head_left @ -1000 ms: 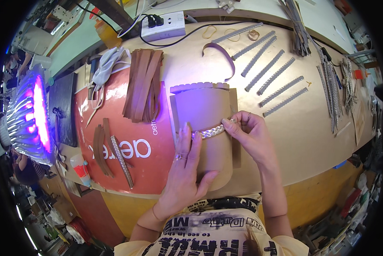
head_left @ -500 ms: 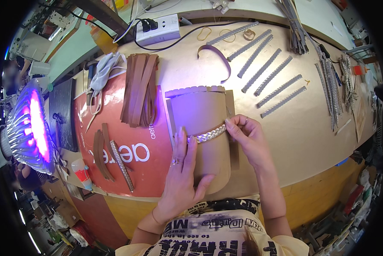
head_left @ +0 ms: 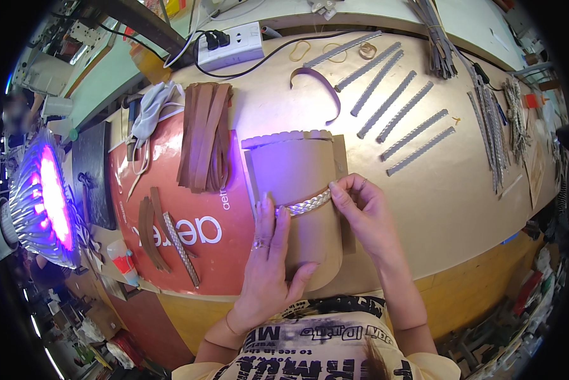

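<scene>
A curved tan form (head_left: 292,166) with a scalloped strip along its far edge lies in front of me. Across its middle runs a shiny silver braided strip (head_left: 307,204), backed by a thin brown strap. My left hand (head_left: 265,256) rests with fingers stretched out, its fingertips pressing the strip's left end against the form and its thumb apart on the near part. At the strip's right end, my right hand (head_left: 363,212) pinches it between thumb and forefinger. The fingers cover both ends of the strip.
Several grey braided strips (head_left: 387,103) lie fanned out at the far right. A bundle of brown straps (head_left: 205,136) sits left of the form on a red sheet (head_left: 218,272), near a cloth mask (head_left: 150,111). A glowing lamp (head_left: 53,196) stands far left; a power strip (head_left: 237,49) lies behind.
My right hand and the strip's right end have shifted slightly left over the form. The left hand keeps pressing almost the same spot. The whole view has moved a little.
</scene>
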Tool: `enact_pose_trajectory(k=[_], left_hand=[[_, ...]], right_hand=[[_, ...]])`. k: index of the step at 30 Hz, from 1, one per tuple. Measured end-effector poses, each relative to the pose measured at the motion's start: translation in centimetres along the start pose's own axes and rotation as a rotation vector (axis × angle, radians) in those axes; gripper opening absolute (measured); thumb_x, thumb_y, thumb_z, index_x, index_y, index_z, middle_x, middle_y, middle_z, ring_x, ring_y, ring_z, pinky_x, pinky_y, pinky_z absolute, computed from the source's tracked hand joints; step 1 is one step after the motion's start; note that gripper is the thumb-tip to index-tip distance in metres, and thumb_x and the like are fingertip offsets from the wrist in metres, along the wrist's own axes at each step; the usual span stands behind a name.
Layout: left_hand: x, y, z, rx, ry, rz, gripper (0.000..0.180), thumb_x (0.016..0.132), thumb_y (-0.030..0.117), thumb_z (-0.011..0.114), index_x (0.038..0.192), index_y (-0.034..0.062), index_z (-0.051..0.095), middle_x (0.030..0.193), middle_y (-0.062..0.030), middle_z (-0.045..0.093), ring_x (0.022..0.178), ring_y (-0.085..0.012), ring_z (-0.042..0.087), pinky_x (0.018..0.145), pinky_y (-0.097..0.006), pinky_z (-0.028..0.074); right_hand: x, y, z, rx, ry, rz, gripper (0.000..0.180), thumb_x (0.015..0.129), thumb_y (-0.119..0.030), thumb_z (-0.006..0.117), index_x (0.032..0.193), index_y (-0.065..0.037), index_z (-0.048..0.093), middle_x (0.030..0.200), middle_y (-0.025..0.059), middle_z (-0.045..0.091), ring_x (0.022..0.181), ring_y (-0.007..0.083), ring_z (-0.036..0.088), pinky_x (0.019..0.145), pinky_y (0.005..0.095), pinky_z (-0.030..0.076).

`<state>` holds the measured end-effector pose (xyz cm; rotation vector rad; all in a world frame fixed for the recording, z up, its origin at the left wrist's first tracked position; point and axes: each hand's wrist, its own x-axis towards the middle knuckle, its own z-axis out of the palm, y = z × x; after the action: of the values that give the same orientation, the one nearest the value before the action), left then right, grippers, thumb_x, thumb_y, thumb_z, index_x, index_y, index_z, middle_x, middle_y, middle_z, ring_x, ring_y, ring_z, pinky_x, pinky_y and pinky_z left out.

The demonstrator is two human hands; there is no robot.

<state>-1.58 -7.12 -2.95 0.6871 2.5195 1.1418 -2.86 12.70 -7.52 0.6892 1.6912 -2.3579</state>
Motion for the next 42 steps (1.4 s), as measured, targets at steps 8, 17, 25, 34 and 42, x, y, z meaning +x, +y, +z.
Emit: enact_pose_trajectory(k=[8,17,25,34,42], left_hand=[[0.0,0.0,1.1,-0.053,0.074,0.026,0.087,0.092,0.034,0.062,0.153,-0.0039,0.015,0.158,-0.0326,0.009,0.147,-0.0493,0.009,0.117,-0.054,0.019],[-0.1,1.5,-0.4,0.309,0.021,0.005,0.081,0.090,0.034,0.064,0.152,-0.0015,0.026,0.159,-0.0245,0.019,0.146,-0.0460,0.017,0.118,-0.055,0.014],[0.3,1.4,0.0,0.008,0.056,0.073,0.075,0.095,0.033,0.056,0.152,-0.0026,0.023,0.159,-0.0285,0.014,0.147,-0.0467,0.012,0.118,-0.056,0.012],[-0.6,-3.4,2.1,-0.302,0.133,0.013,0.080,0.101,0.044,0.042,0.154,-0.0038,0.007,0.160,-0.0296,0.001,0.149,-0.0441,0.005,0.119,-0.050,0.012],[-0.5,-3.9,3.9,-0.475,0.227,-0.041,0.081,0.099,0.039,0.047,0.155,-0.0027,0.006,0.160,-0.0299,0.003,0.150,-0.0419,0.006,0.120,-0.047,0.010]], right_hand=[[0.3,1.1,-0.1,0.233,0.010,0.105,0.032,0.092,-0.017,0.071,0.112,-0.009,0.047,0.077,-0.0075,0.046,0.069,-0.0001,0.042,0.061,0.0149,0.037],[-1.4,-0.4,-1.1,-0.044,0.587,-0.366,0.021,0.097,-0.020,0.060,0.112,-0.006,0.057,0.099,0.0019,0.057,0.089,0.0113,0.054,0.079,0.0285,0.044],[-5.9,0.1,2.2,-0.901,-0.054,-0.805,0.068,0.101,-0.049,0.041,0.148,0.000,0.035,0.154,0.0245,0.031,0.143,0.0431,0.027,0.115,0.0505,0.026],[-5.6,2.5,2.8,-0.729,-0.159,-0.611,0.078,0.099,-0.056,0.041,0.153,-0.002,0.025,0.159,0.0281,0.016,0.147,0.0480,0.014,0.119,0.0499,0.013],[-5.9,4.4,2.4,-0.435,-0.110,-0.407,0.088,0.094,-0.036,0.058,0.156,0.001,0.007,0.160,0.0279,0.012,0.148,0.0396,0.016,0.119,0.0450,0.016]])
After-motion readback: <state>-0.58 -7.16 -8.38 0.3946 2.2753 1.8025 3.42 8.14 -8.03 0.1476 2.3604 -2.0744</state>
